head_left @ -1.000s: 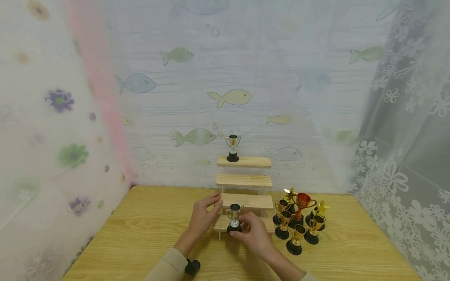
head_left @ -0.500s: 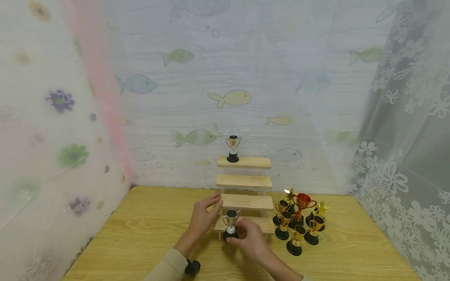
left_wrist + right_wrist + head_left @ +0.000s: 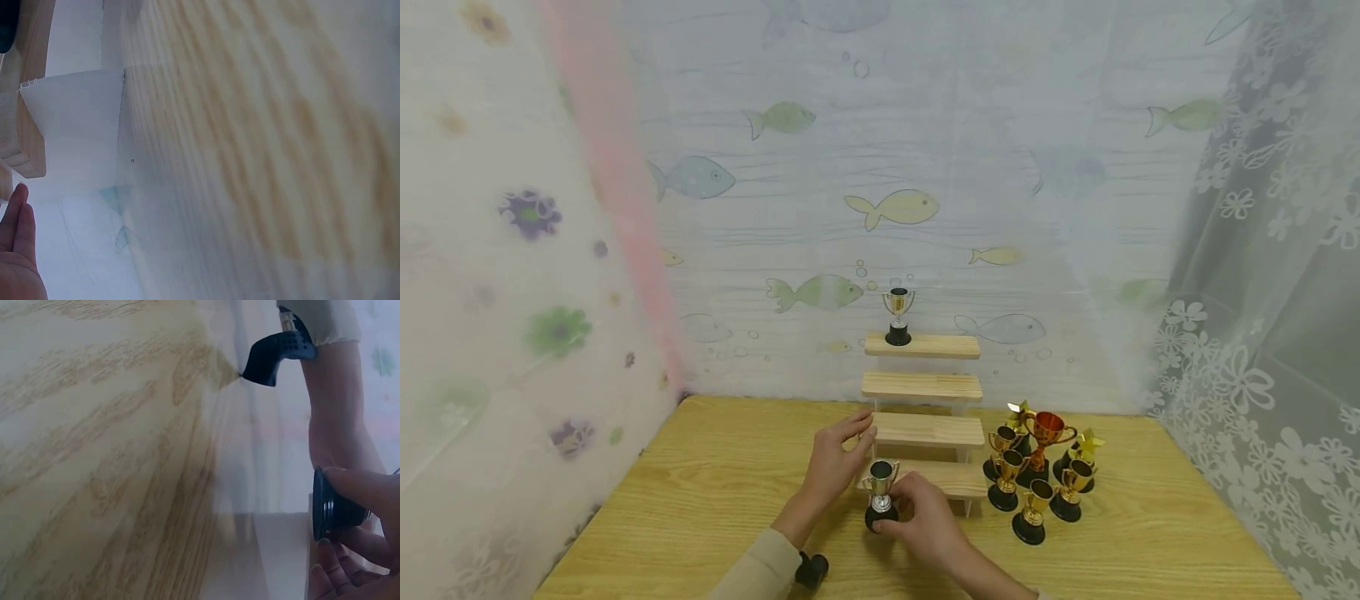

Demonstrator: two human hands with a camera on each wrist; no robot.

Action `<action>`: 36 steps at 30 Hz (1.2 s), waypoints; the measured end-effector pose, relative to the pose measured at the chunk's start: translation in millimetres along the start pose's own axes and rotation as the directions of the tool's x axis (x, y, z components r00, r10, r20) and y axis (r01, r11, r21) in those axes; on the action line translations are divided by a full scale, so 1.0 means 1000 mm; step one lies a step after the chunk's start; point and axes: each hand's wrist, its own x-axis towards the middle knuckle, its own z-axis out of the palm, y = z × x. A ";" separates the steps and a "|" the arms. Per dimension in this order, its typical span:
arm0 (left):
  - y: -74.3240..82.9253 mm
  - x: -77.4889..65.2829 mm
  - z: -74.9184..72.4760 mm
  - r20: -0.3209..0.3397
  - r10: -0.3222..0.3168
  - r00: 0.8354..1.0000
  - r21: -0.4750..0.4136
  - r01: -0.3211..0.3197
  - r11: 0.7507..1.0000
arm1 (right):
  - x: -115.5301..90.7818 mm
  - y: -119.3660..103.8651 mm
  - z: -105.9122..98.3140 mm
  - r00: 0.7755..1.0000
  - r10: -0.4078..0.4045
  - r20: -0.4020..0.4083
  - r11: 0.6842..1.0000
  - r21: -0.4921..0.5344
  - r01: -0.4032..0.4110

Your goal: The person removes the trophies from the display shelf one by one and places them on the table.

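My right hand pinches a small silver trophy cup by its black base, seen in the right wrist view as a dark round base between thumb and fingers. The trophy is upright in the head view, in front of the left part of the lowest step. My left hand is at the left end of a wooden tiered stand. In the left wrist view its extended fingers lie close by a step's end; whether they touch it I cannot tell.
Another trophy stands at the left of the top step. Right of the stand is a cluster of several gold trophies, star-topped ones among them, and a larger red cup. A patterned curtain hangs behind the table.
My right hand has carried the silver trophy left and nearer to me, from over the lowest step to in front of it. The left hand has stayed in place.
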 end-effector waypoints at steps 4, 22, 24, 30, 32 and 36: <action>0.000 0.000 0.000 0.004 -0.010 1.000 -0.002 0.010 1.000 | -0.001 0.000 0.003 1.000 -0.007 0.013 1.000 -0.005 0.007; 0.001 0.000 0.000 -0.007 -0.033 0.999 0.030 0.033 0.999 | -0.001 0.003 0.014 0.993 -0.019 0.114 0.999 0.034 0.015; 0.001 0.000 0.000 -0.006 -0.033 0.999 0.027 0.033 0.999 | 0.000 0.005 0.016 0.992 -0.017 0.124 0.999 0.034 0.012; -0.001 0.000 0.000 -0.005 -0.025 1.000 0.024 0.025 0.999 | -0.001 0.008 0.019 0.990 -0.028 0.141 0.999 0.042 0.023; -0.001 0.000 0.001 -0.003 -0.021 1.000 0.019 0.021 1.000 | -0.002 0.009 0.021 0.989 -0.030 0.146 0.999 0.044 0.024; 0.000 0.000 0.000 0.000 -0.018 1.000 0.005 0.018 1.000 | -0.002 0.010 0.023 0.986 -0.019 0.164 0.999 0.047 0.011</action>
